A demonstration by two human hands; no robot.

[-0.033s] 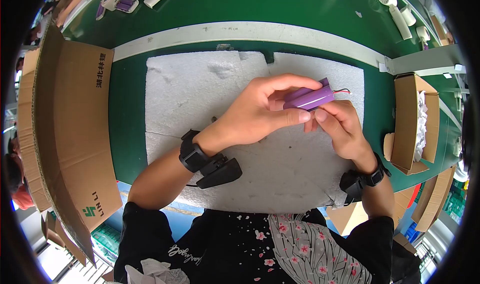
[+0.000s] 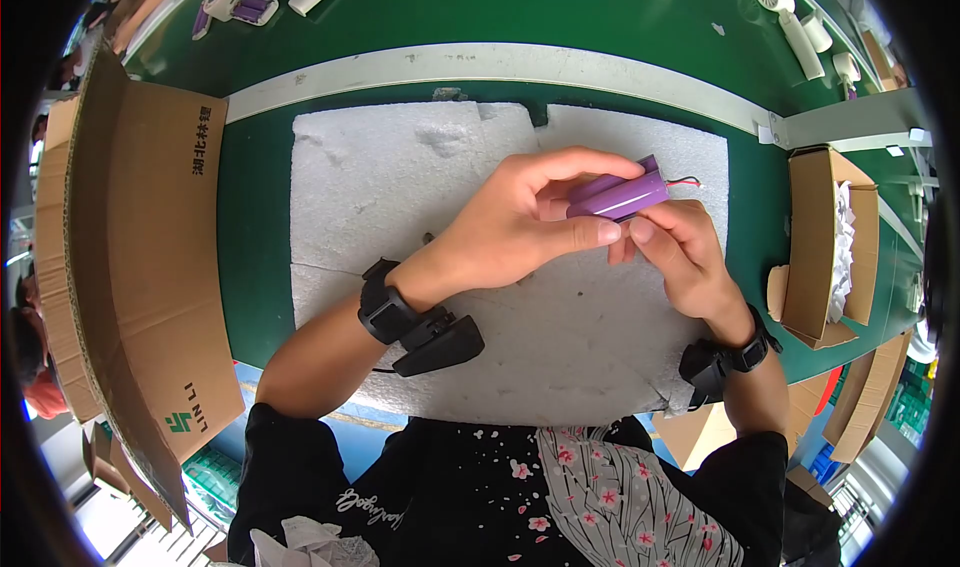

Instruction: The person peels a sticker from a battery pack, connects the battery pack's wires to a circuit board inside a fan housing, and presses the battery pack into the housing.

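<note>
Left hand [image 2: 500,217] holds a purple battery pack [image 2: 622,199] above the pale foam sheet [image 2: 420,202], index finger along its far side. Right hand [image 2: 690,267]: fingers narrow, at pack's near edge; cannot tell if gripping. Farther, beyond the white rail [image 2: 500,62], a white handheld fan [image 2: 798,45].

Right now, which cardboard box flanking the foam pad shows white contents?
The smaller cardboard box, at right; the larger printed box, at left, shows no contents.
</note>
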